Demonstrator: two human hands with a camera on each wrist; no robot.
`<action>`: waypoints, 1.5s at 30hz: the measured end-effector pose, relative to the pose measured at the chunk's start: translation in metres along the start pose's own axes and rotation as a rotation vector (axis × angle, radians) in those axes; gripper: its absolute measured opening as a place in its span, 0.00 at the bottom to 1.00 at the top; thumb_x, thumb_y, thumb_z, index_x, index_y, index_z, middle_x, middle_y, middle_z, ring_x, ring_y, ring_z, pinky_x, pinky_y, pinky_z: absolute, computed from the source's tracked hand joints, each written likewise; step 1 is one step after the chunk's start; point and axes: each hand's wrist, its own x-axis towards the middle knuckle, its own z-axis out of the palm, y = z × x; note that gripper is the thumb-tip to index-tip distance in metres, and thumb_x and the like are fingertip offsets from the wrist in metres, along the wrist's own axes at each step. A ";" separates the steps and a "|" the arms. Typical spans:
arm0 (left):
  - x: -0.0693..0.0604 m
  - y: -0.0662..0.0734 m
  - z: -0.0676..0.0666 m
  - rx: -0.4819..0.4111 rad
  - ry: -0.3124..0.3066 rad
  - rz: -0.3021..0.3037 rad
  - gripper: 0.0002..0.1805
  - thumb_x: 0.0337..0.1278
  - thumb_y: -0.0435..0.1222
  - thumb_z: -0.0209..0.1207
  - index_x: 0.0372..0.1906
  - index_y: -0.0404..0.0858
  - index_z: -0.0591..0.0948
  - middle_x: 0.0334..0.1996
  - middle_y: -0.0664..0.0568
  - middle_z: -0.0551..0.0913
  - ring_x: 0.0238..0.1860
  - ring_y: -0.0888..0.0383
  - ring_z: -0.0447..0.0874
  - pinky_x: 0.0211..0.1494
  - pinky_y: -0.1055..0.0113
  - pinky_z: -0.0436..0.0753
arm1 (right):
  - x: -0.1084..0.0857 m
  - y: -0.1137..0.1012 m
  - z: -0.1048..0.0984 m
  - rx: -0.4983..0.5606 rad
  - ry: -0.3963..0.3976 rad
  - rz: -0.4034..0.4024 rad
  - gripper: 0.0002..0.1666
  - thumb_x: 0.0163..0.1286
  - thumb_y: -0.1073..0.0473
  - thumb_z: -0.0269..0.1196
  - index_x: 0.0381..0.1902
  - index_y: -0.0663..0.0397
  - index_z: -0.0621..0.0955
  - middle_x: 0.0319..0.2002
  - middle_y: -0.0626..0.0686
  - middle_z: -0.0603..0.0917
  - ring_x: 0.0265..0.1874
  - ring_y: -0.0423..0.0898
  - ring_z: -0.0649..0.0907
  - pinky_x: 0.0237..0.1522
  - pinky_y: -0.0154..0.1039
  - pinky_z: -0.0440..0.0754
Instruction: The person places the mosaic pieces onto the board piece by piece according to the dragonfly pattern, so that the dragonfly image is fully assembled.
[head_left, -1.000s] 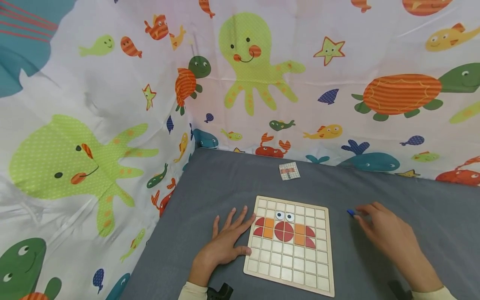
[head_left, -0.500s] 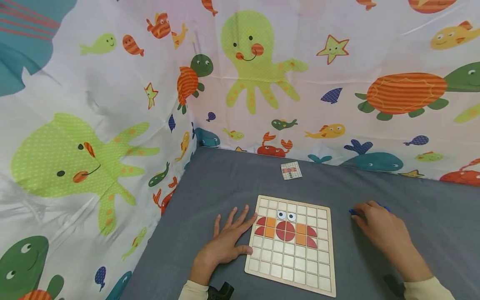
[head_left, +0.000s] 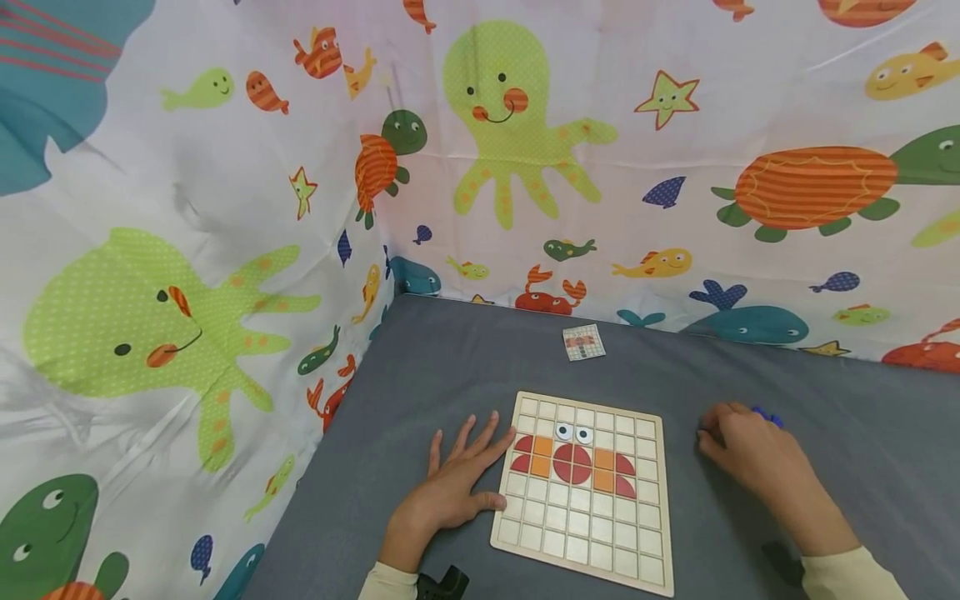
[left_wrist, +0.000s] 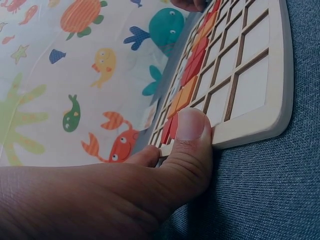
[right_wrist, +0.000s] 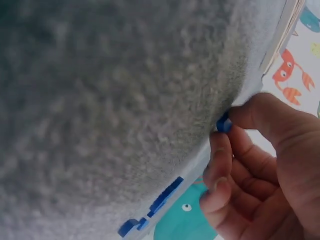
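Card (head_left: 583, 342) behind board (head_left: 579, 500), both on cloth (head_left: 465, 358)

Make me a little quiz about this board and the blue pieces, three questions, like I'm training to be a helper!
1. Pick one: what does the right hand pinch?
a) an orange square
b) a blue piece
c) an eye piece

2. True or false: the left hand is holding up the small card.

3. Fill in the missing color: in the head view, the two eye pieces sit on the board just above a circle made of ____ pieces.

Key:
1. b
2. False; the left hand touches the left edge of the board.
3. red
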 end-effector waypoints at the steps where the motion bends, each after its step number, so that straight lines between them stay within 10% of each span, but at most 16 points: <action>1: 0.000 -0.002 0.002 0.000 0.005 0.001 0.55 0.59 0.53 0.70 0.86 0.66 0.52 0.87 0.62 0.40 0.87 0.47 0.28 0.77 0.29 0.20 | 0.000 0.000 0.000 0.003 -0.003 -0.007 0.09 0.67 0.60 0.73 0.39 0.59 0.84 0.34 0.52 0.82 0.30 0.48 0.81 0.28 0.55 0.84; 13: -0.003 -0.001 -0.001 -0.009 0.007 0.025 0.55 0.58 0.55 0.69 0.86 0.67 0.52 0.87 0.60 0.41 0.87 0.44 0.30 0.76 0.26 0.23 | -0.007 -0.015 -0.004 0.063 0.052 -0.149 0.06 0.70 0.64 0.72 0.41 0.59 0.85 0.36 0.50 0.84 0.36 0.49 0.85 0.36 0.52 0.87; 22: -0.001 -0.009 0.006 0.001 0.026 0.023 0.54 0.58 0.56 0.68 0.86 0.68 0.51 0.87 0.62 0.40 0.87 0.46 0.29 0.76 0.27 0.21 | -0.011 -0.072 -0.015 0.061 0.144 -0.448 0.16 0.63 0.68 0.77 0.42 0.45 0.84 0.38 0.39 0.79 0.30 0.31 0.77 0.27 0.32 0.82; 32: -0.004 -0.005 0.002 -0.008 0.029 0.046 0.54 0.58 0.57 0.68 0.86 0.64 0.53 0.87 0.58 0.42 0.87 0.42 0.31 0.76 0.26 0.22 | -0.006 -0.124 -0.003 0.057 0.024 -0.713 0.14 0.66 0.65 0.76 0.42 0.42 0.84 0.40 0.39 0.80 0.33 0.31 0.79 0.31 0.28 0.85; 45: -0.001 0.000 0.000 -0.008 0.013 0.025 0.54 0.57 0.55 0.69 0.86 0.66 0.53 0.87 0.60 0.42 0.87 0.45 0.30 0.77 0.27 0.22 | 0.002 -0.162 0.011 -0.051 -0.065 -0.833 0.09 0.66 0.57 0.76 0.38 0.40 0.84 0.34 0.37 0.73 0.29 0.33 0.72 0.32 0.31 0.78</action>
